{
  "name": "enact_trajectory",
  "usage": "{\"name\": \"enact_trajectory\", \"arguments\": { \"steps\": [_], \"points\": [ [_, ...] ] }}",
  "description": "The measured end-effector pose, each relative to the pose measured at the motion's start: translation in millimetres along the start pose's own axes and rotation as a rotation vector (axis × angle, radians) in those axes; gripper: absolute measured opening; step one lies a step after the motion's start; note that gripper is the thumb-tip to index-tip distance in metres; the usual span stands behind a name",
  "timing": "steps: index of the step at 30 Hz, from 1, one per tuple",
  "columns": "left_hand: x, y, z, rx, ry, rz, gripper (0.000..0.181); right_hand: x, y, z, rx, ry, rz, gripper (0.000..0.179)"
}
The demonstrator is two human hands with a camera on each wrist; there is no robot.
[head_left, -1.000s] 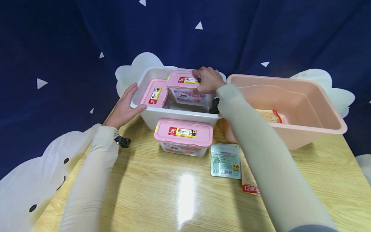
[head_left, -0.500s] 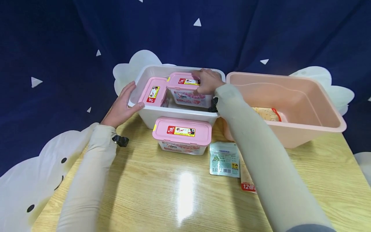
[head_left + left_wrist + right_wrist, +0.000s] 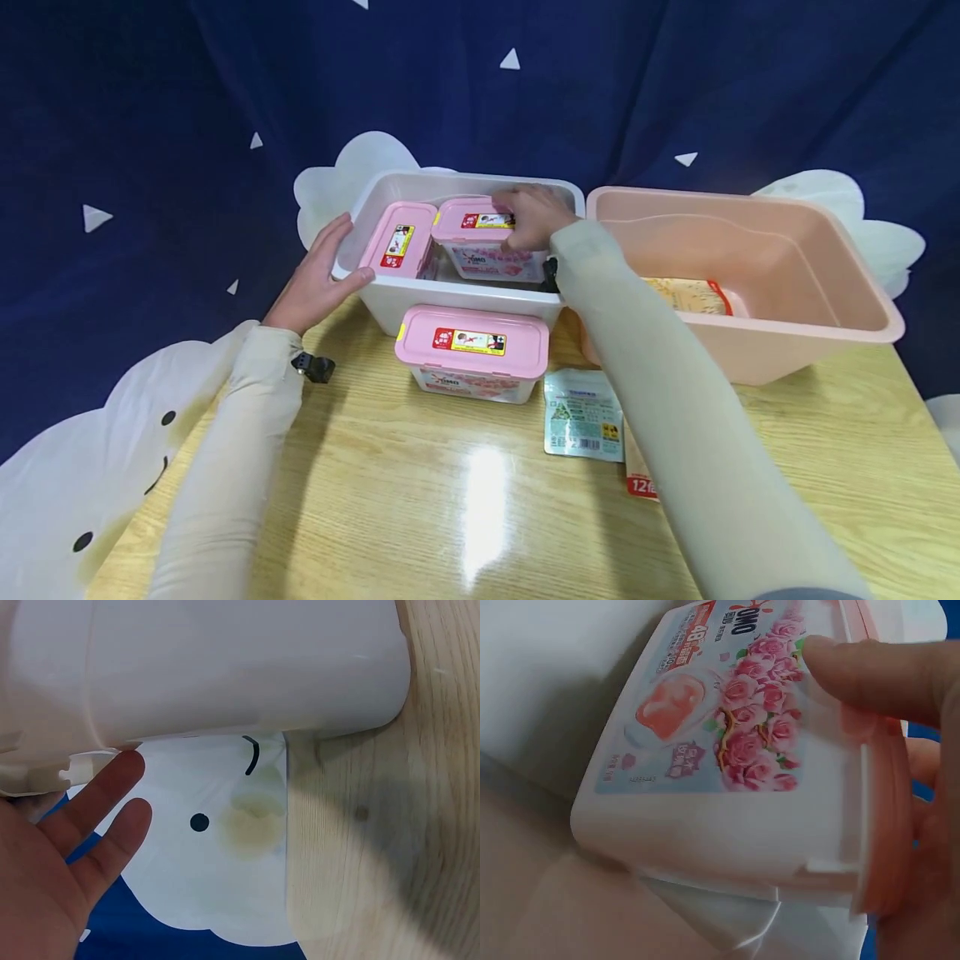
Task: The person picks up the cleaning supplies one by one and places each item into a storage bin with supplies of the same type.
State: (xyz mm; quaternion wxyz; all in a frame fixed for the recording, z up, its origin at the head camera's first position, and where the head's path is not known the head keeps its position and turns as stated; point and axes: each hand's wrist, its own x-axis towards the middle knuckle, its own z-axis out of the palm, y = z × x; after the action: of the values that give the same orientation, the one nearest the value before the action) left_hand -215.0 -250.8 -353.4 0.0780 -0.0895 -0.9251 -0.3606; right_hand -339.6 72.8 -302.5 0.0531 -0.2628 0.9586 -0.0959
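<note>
My right hand point(image 3: 534, 215) grips the right end of a laundry detergent box point(image 3: 468, 218) with a pink lid, inside the white bin point(image 3: 457, 293). In the right wrist view the thumb point(image 3: 877, 675) lies on the rose-printed side of this box point(image 3: 765, 720), below its lid. A second pink-lidded box point(image 3: 400, 240) stands turned sideways at the bin's left end. My left hand point(image 3: 315, 271) rests at the bin's left front corner, fingers fairly straight along the rim. In the left wrist view two fingers point(image 3: 112, 847) show beside the bin's outer wall point(image 3: 225, 667).
Another pink-lidded box point(image 3: 474, 354) stands on the wooden table point(image 3: 390, 483) before the bin. To its right lie a green pouch point(image 3: 583, 417) and a beige-and-red packet point(image 3: 640, 467), partly under my right forearm. A peach bin point(image 3: 802, 333) at the right holds a beige packet point(image 3: 690, 296).
The box in my right hand has shifted slightly down and toward the front inside the white bin, the hand moving with it. My left hand stays at the corner.
</note>
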Motion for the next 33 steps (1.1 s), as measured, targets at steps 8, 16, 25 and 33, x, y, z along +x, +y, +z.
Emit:
{"name": "enact_trajectory", "arguments": {
  "steps": [8,16,25,33],
  "points": [
    [-3.2,2.5,-1.9,-0.007,0.002,-0.005,0.083,-2.7,-1.1,3.8,0.000,-0.149,0.064,0.088],
    [-9.7,-2.2,-6.9,-0.032,0.017,0.011,0.085,5.1,-2.2,8.5,0.003,-0.166,0.062,0.079],
    [-10.0,-6.5,-5.1,-0.015,0.026,0.026,0.085,-1.8,-8.0,8.0,0.208,-0.226,0.117,0.094],
    [-16.5,-6.8,-9.4,-0.017,0.035,0.024,0.084,1.9,-11.6,11.2,0.183,-0.166,0.088,0.078]
  ]
}}
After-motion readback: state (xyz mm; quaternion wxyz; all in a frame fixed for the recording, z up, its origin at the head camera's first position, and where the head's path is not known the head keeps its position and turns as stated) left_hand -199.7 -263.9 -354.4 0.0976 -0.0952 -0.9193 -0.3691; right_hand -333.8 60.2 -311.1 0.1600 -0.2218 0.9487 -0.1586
